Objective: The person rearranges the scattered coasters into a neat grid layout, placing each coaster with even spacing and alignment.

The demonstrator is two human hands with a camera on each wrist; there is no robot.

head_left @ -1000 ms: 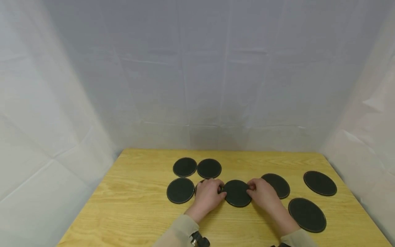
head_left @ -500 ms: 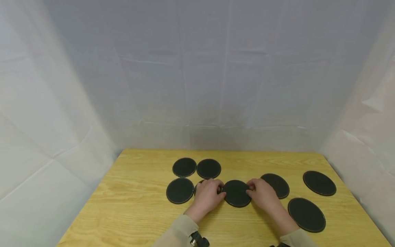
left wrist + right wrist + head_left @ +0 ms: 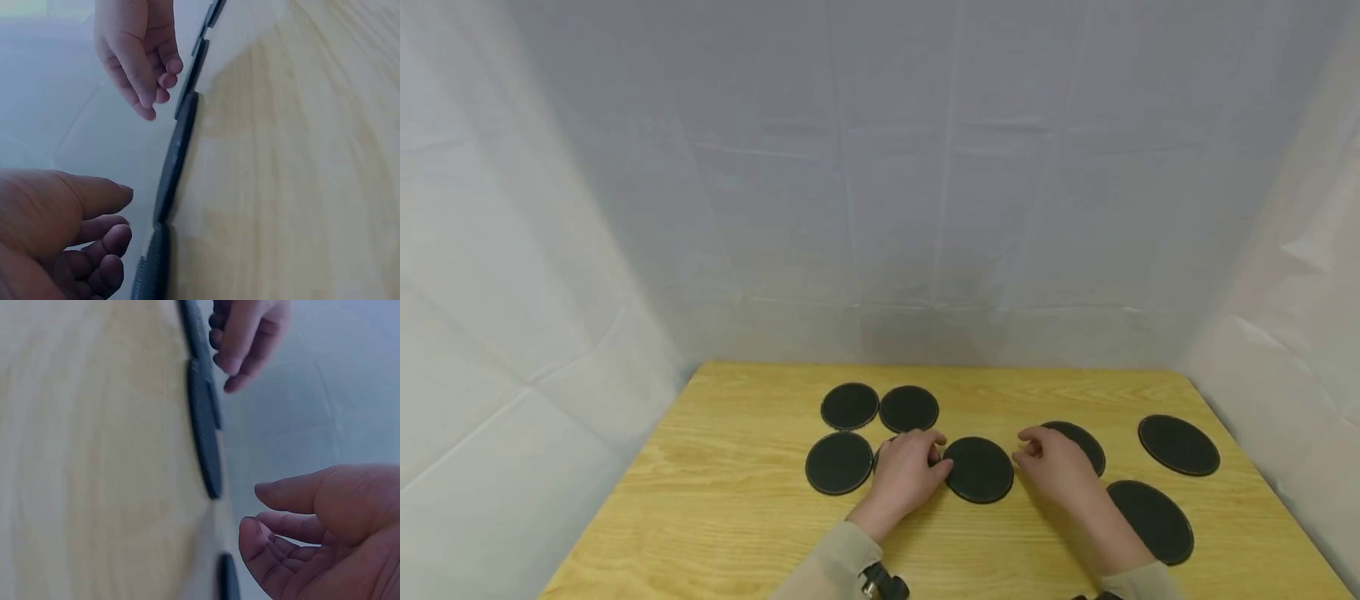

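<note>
L hand [image 3: 904, 477] hides most of one black disc [image 3: 880, 454]

A wooden surface [image 3: 737, 508] carries three black discs [image 3: 850, 406] at ten o'clock and two discs [image 3: 1177, 445] at three o'clock; a white backdrop [image 3: 880, 208] stands behind.

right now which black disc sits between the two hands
The disc in the near row's middle: the left hand is at its left edge and the right hand lies just off its right. The other discs lie outside the hands.
</note>
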